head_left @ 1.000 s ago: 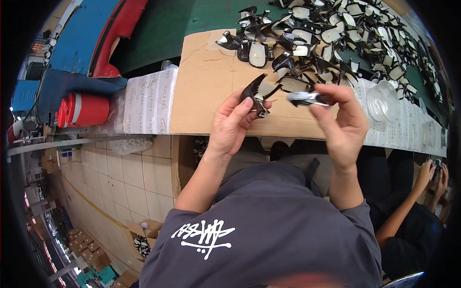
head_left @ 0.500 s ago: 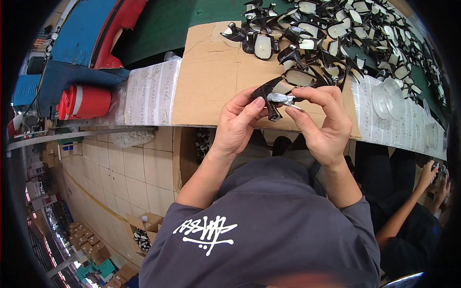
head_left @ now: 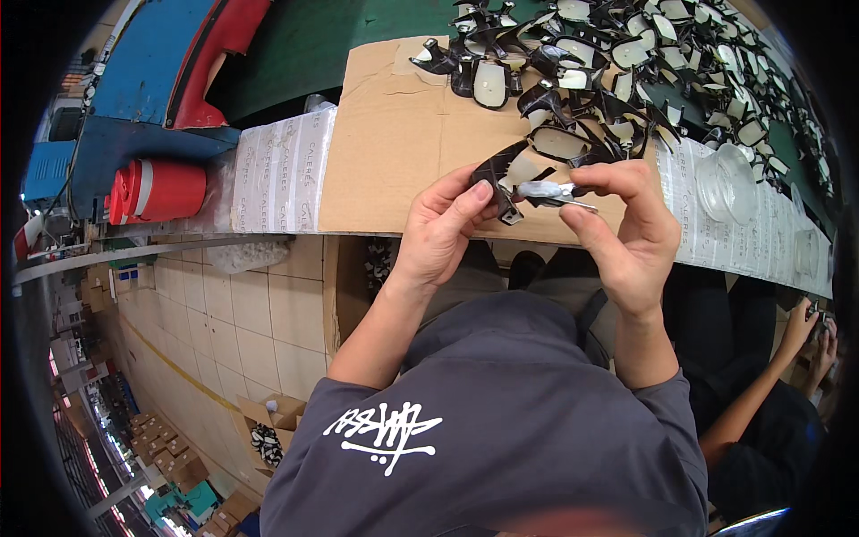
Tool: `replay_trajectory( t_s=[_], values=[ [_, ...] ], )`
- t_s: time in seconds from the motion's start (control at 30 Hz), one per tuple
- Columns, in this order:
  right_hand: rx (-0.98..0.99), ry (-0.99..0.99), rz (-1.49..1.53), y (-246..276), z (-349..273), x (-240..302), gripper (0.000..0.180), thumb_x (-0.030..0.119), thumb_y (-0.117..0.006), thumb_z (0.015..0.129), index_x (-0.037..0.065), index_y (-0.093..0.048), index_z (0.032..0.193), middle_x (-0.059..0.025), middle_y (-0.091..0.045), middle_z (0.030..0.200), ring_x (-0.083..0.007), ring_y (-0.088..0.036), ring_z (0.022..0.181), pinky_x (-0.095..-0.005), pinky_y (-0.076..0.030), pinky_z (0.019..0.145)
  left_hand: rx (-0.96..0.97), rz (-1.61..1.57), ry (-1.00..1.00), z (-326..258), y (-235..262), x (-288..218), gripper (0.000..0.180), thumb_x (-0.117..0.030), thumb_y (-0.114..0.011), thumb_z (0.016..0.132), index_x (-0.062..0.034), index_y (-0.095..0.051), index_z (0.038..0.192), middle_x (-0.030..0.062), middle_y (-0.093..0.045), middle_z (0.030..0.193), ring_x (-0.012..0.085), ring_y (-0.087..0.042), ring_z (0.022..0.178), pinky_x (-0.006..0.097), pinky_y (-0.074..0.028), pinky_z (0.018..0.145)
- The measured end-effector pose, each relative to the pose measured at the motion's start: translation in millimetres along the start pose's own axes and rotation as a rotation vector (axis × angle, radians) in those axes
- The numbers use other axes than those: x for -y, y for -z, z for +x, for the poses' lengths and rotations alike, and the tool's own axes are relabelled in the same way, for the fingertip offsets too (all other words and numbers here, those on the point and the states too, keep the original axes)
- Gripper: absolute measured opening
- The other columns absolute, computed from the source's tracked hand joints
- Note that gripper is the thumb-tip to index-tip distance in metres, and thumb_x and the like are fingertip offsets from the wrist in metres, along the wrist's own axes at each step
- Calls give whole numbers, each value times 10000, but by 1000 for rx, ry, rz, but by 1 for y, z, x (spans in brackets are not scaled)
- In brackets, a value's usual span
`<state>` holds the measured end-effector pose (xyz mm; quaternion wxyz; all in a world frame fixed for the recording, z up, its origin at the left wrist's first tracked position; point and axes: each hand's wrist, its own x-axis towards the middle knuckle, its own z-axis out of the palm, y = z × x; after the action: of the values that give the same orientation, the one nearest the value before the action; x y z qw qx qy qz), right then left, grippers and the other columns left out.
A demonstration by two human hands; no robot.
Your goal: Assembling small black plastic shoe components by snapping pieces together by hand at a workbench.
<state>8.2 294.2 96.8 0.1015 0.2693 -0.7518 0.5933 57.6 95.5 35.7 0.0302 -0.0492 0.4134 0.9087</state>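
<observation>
1. Left hand [head_left: 443,224], fingers pinched on a black heel piece [head_left: 497,172], held just above the cardboard sheet [head_left: 394,152].
2. Right hand [head_left: 626,233], fingers gripping a small silvery tool [head_left: 548,190] that touches the piece.
3. Heap of similar pieces [head_left: 626,72] lies beyond on the worktop [head_left: 295,45].

Heaped along the far right of the surface [head_left: 295,54]: moulded heel parts [head_left: 626,63], spilling onto a cardboard sheet [head_left: 394,152] at the near edge, with printed packets [head_left: 282,170] just left of it, a jug [head_left: 157,190] at the left end, clear cups [head_left: 725,183] toward the right.
</observation>
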Motion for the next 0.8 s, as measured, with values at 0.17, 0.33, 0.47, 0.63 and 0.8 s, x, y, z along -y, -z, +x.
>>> replay_trajectory(
  t_s=[0.17, 0.33, 0.47, 0.63, 0.8],
  values=[
    [17, -40, 45, -7, -4, -2, 266, 29, -773, 714, 16, -699, 969, -47, -663, 893, -147, -513, 813, -267, -424, 742, -40, -21, 8, 0, 2, 2, 302, -119, -593, 957, 5, -601, 1232, 65, -686, 1051, 117, -654, 902, 242, -527, 815],
    [57, -70, 111, -1, -3, 3, 263, 26, -770, 716, 14, -698, 968, -44, -664, 895, -145, -513, 812, -268, -422, 743, -68, 12, -19, 0, 0, 1, 300, -120, -593, 956, 4, -604, 1230, 65, -687, 1058, 100, -649, 885, 231, -521, 810],
    [9, -46, 76, 1, 1, -3, 263, 29, -774, 718, 14, -697, 969, -48, -667, 902, -150, -516, 814, -273, -423, 748, -34, 27, -15, -1, 3, 0, 302, -129, -586, 961, 10, -604, 1229, 75, -692, 1053, 109, -656, 908, 239, -525, 809],
    [45, -9, -24, -9, -2, -13, 269, 38, -779, 717, 35, -708, 976, -42, -668, 896, -155, -529, 818, -277, -433, 739, -39, 43, 0, -4, -7, 0, 317, -138, -586, 961, 12, -602, 1239, 76, -701, 1016, 116, -667, 893, 257, -544, 770],
    [-1, 38, -95, -15, 0, -14, 276, 39, -789, 702, 44, -714, 967, -34, -666, 853, -161, -529, 801, -284, -444, 724, -83, 119, 51, -6, -2, 3, 316, -152, -623, 939, -1, -630, 1217, 51, -712, 942, 74, -633, 777, 230, -531, 706]
  ],
)
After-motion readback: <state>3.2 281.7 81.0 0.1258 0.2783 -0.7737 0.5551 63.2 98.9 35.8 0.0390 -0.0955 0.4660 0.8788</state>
